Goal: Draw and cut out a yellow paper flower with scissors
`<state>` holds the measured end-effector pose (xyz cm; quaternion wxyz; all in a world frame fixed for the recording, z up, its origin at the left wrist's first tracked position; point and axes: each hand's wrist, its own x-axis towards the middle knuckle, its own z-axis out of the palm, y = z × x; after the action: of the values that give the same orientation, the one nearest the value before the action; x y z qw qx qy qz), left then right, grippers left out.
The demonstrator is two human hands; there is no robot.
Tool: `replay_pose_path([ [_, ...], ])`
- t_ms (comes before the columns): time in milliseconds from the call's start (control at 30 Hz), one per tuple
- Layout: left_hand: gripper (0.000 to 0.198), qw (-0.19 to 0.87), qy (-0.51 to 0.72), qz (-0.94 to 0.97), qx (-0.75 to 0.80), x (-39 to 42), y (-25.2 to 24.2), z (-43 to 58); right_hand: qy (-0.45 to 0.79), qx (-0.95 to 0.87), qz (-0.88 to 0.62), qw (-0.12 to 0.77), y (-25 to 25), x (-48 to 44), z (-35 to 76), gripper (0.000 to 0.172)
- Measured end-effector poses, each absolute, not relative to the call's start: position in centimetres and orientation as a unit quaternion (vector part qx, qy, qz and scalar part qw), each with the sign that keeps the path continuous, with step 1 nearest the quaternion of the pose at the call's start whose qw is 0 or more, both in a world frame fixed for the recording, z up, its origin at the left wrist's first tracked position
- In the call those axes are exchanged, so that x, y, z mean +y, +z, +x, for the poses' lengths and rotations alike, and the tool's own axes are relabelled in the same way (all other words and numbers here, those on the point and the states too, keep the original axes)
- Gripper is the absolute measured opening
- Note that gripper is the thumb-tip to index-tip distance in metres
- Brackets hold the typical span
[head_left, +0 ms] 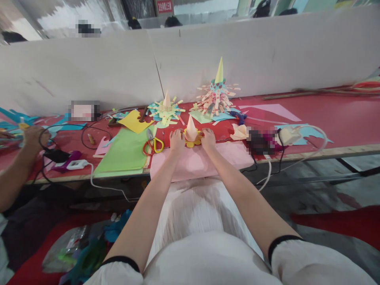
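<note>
A pale pink paper cone (190, 128) stands upright on a yellow scalloped paper piece (190, 145) in front of me. My left hand (177, 141) is at the left edge of the yellow piece, fingers curled in. On the opposite edge, my right hand (208, 139) pinches the same piece. The fingertips are small here and partly hidden. Beneath my wrists lies a pink paper sheet (202, 162) hanging over the table edge. Scissors (152, 144) with red and yellow handles rest left of my left hand.
Green paper sheets (118, 152) and yellow paper (135, 122) lie to the left. Behind stand a tall fringed paper cone (219, 85) and a shorter one (166, 107). A glue gun (238, 116), a white cable (319, 136) and a purple power strip (68, 161) occupy the red table. Another person's hand (35, 138) is far left.
</note>
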<state>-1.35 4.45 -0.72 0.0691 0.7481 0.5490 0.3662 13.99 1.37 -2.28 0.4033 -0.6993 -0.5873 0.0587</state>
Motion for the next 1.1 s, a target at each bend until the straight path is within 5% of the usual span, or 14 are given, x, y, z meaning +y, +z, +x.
replay_pose_path([
  [167,0.029,0.074,0.338,0.758,0.553,4.5,-0.8,-1.2,0.099,-0.546,-0.65,0.519,-2.3,2.0,13.9,0.027],
  [300,0.032,0.092,0.289,0.769,0.563,4.4,-0.9,-1.2,0.19,-0.513,-0.623,0.559,-1.5,3.4,12.9,0.042],
  [467,0.035,0.102,0.289,0.77,0.56,4.2,-1.2,-1.5,0.222,-0.565,-0.638,0.474,0.3,4.8,11.4,0.046],
  [633,0.034,0.114,0.277,0.77,0.564,4.2,-1.4,-1.5,0.232,-0.569,-0.684,0.393,2.6,6.0,11.4,0.031],
  [933,0.038,0.132,0.294,0.756,0.569,4.5,-1.6,-1.1,0.102,-0.549,-0.629,0.542,10.5,8.0,19.6,0.047],
  [1100,0.036,0.113,0.263,0.77,0.571,4.2,-1.0,-1.0,0.011,-0.523,-0.675,0.521,6.4,6.7,23.8,0.052],
])
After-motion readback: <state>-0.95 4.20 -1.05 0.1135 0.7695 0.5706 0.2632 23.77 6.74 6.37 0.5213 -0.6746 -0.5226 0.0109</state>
